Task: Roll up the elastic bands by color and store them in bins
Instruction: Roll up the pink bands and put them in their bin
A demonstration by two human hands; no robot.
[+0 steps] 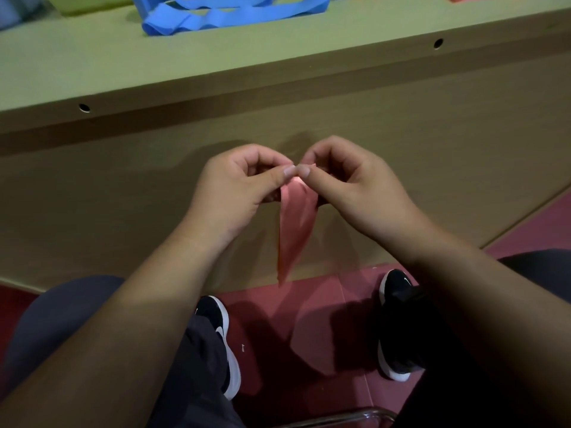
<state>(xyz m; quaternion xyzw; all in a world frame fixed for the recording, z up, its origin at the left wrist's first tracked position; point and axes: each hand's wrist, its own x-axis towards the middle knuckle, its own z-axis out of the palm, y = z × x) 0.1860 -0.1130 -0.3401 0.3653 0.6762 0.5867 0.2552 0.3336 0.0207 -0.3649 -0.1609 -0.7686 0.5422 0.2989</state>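
Scene dimly lit overall. Light cast from above and ahead; table top (309, 54) rendered brightest. Lower frame sunk in shadow: forearms (139, 319) and floor (312, 304) darkened, detail lost. Soft shadows thrown on front panel (123, 186). Small glare spot seen at top of pink band (295, 223). Mild softness throughout; blue bands (216, 17) at top edge slightly blurred.

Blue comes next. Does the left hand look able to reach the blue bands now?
Probably not yet: the left hand pinches the pink band with the right hand. Nothing covers the blue bands on the table.
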